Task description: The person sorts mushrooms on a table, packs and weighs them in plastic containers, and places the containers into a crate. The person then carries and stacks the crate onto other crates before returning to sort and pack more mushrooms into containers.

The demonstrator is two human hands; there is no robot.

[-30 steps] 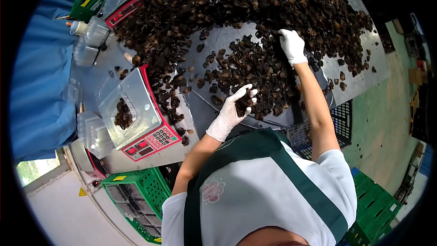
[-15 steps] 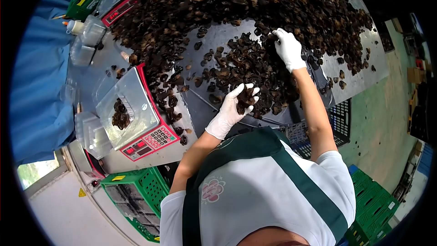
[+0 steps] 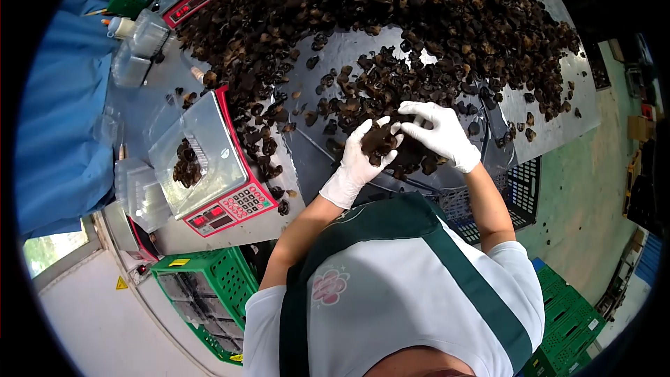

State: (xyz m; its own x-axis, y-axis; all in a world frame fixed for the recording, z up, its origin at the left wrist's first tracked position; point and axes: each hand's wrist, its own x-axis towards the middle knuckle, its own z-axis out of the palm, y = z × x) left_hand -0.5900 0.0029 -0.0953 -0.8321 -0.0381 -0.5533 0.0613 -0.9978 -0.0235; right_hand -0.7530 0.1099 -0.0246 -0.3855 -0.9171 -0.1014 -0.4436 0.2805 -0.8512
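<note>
My left hand (image 3: 354,167), in a white glove, is closed around a small clump of dark brown wood ear mushrooms (image 3: 379,141). Close beside it, my gloved right hand (image 3: 441,137) reaches in from the right with its fingers apart, their tips by the clump; I make out no mushroom in it. Under and beyond both hands lies a loose pile of wood ear mushrooms (image 3: 377,91) on the metal table. At the left, a red digital scale (image 3: 237,202) bears a clear plastic tray (image 3: 206,199) with a few mushrooms in it.
A large heap of mushrooms (image 3: 391,0) covers the far table. Clear plastic boxes (image 3: 139,192) and a second red scale (image 3: 202,0) are on the left. Green crates (image 3: 202,300) stand below the table; a black crate (image 3: 522,188) is at the right, beside the green floor.
My right hand has come back from the far side of the loose pile, down and left to the clump in my left hand. My left hand stays nearly in place, still holding mushrooms.
</note>
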